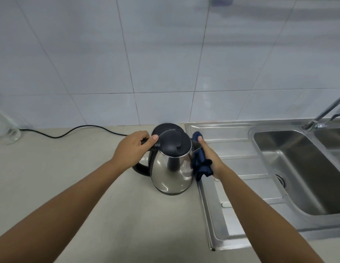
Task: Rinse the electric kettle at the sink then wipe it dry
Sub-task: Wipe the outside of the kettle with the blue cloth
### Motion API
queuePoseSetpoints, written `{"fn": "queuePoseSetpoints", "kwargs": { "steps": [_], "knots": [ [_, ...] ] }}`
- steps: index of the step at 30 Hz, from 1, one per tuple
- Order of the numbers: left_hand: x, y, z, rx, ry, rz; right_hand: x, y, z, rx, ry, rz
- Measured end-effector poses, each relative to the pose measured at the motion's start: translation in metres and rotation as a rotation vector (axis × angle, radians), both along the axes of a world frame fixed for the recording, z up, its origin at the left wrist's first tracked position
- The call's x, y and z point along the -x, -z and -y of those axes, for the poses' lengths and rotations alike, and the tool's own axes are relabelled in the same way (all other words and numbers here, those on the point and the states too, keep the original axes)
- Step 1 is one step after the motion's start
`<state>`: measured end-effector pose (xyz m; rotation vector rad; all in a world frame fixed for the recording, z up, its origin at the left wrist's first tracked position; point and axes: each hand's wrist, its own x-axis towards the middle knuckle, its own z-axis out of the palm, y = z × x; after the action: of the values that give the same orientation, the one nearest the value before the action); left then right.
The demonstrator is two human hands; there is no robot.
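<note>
A stainless steel electric kettle (170,171) with a black lid and black handle stands upright on the beige counter, just left of the sink's edge. My left hand (133,147) grips the top of its handle, thumb resting near the lid. My right hand (209,154) presses a dark blue cloth (200,164) against the kettle's right side, by the spout. The lid is closed.
The kettle's black base (166,127) sits behind it, its cord (70,132) running left along the wall. A steel sink (298,168) with drainboard and faucet (324,112) lies to the right. A glass vessel (4,128) stands at the far left.
</note>
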<state>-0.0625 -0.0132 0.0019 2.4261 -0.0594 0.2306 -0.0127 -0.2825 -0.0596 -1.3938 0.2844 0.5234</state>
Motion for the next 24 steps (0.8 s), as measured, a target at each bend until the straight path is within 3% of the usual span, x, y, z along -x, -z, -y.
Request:
{"fn": "queuePoseSetpoints", "kwargs": {
  "steps": [3,5,7,11,24],
  "knots": [
    [0.022,0.012,0.021,0.067,-0.333,0.116,-0.021,-0.005,-0.004,0.089,-0.107,-0.042],
    [0.032,0.017,0.034,0.303,-0.449,0.028,-0.025,-0.004,-0.008,0.076,-0.146,-0.025],
    [0.032,0.019,0.038,0.479,-0.438,-0.053,-0.021,0.002,-0.011,0.067,-0.121,-0.002],
    [0.023,0.011,0.029,0.604,-0.318,-0.12,-0.005,0.01,-0.006,0.116,-0.081,0.028],
    [-0.026,-0.002,0.032,0.609,-0.051,-0.319,-0.014,-0.011,0.009,0.239,-0.293,0.191]
  ]
}}
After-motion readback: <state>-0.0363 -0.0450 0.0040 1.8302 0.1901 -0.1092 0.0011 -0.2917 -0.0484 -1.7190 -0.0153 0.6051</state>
